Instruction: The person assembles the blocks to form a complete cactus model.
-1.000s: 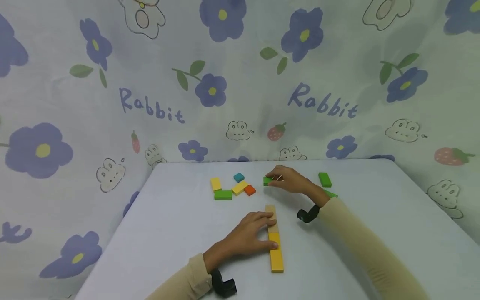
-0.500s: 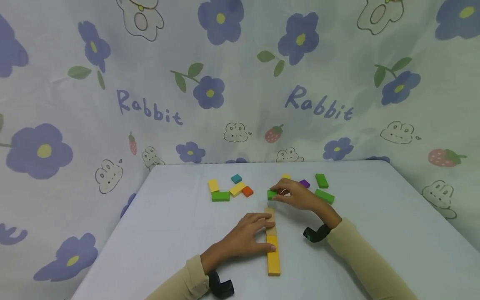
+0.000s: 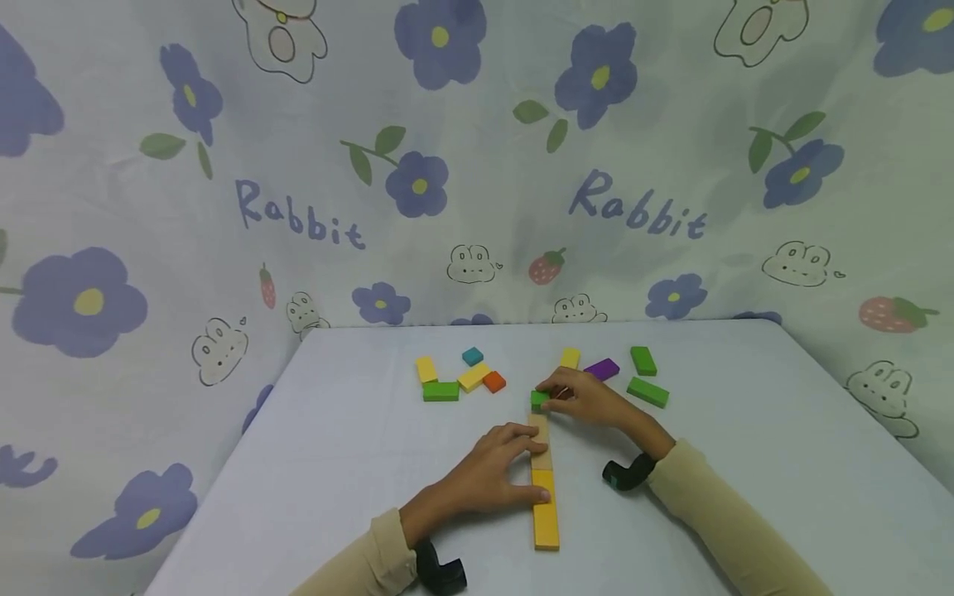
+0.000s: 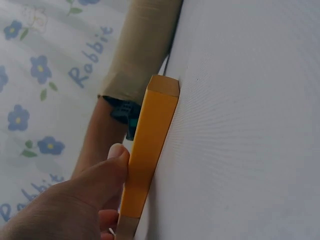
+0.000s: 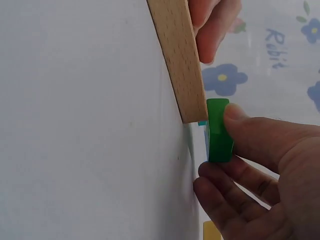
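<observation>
A plain wooden block (image 3: 541,459) and a yellow-orange block (image 3: 546,526) lie end to end in a straight row on the white table. My left hand (image 3: 488,470) rests on this row, fingertips over the wooden block and thumb on the yellow one. In the left wrist view the thumb touches the long side of the yellow block (image 4: 150,135). My right hand (image 3: 599,403) pinches a small green block (image 3: 537,401) between thumb and fingers, right at the far end of the row. The right wrist view has the green block (image 5: 219,132) beside the end of the wooden block (image 5: 179,60).
Back left on the table (image 3: 335,463) lie a green block (image 3: 441,391), two yellow ones, a teal block (image 3: 473,356) and an orange-red block (image 3: 495,382). Behind my right hand are a yellow block (image 3: 570,358), a purple block (image 3: 602,369) and two green blocks (image 3: 648,392).
My right hand has brought the green block toward me to the far end of the row, uncovering the yellow and purple blocks behind. The left hand stays on the row.
</observation>
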Demonstrator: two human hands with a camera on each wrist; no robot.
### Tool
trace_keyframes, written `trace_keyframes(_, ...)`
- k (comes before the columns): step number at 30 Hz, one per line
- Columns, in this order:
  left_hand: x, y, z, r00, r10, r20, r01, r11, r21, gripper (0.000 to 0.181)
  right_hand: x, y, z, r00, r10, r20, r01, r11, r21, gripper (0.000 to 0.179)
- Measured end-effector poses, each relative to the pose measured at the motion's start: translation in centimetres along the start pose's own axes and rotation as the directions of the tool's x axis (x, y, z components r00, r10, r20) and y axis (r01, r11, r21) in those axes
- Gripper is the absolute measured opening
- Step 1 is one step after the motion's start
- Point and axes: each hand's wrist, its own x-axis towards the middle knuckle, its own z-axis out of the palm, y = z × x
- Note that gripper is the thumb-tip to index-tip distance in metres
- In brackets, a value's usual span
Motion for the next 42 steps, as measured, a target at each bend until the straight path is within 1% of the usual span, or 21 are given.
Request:
trace_keyframes(7,-0.04,-0.01,0.12,1.0,-0.027,0.009,0.027,1.0,-0.009,0.064,0.07,0.45,0.6,0.999,-0.035,0.008,0.035,0.999,0.015,0.032)
trace_keyframes(16,0.1,-0.01,0.26,1.0,-0.017,-0.025,0.017,1.0,0.004,0.062,0.16,0.25,0.28,0.999,-0.013,0.029,0.014,1.0,-0.023,0.03)
trace_keyframes(21,0.08,0.03,0.22,0.999,-0.037,-0.03,0.036,0.999,-0.005,0.062,0.31,0.31,0.33,0.999,-0.033,0.027,0.033,0.999,-0.021,0.027)
trace_keyframes(26,0.01,-0.03,0.16,0.999,-0.031,-0.023,0.031,1.0,0.004,0.062,0.28,0.24,0.46,0.998,-0.055,0.037,0.055,0.998,-0.024,0.03)
trace_keyframes(29,-0.06,-0.03,0.09,0.999,-0.025,-0.029,0.025,1.0,0.015,0.062,0.26,0.1,0.55,0.998,-0.046,0.036,0.047,0.998,-0.038,0.031)
trace_keyframes(36,-0.1,0.01,0.03,0.999,-0.021,-0.034,0.022,1.0,0.009,0.061,0.28,-0.14,0.62,0.999,0.027,0.044,-0.025,0.998,-0.051,0.033)
trace_keyframes(42,-0.16,-0.03,0.05,1.0,-0.015,-0.028,0.015,1.0,0.011,0.061,0.24,-0.27,0.59,0.999,0.028,0.044,-0.026,0.998,-0.058,0.035)
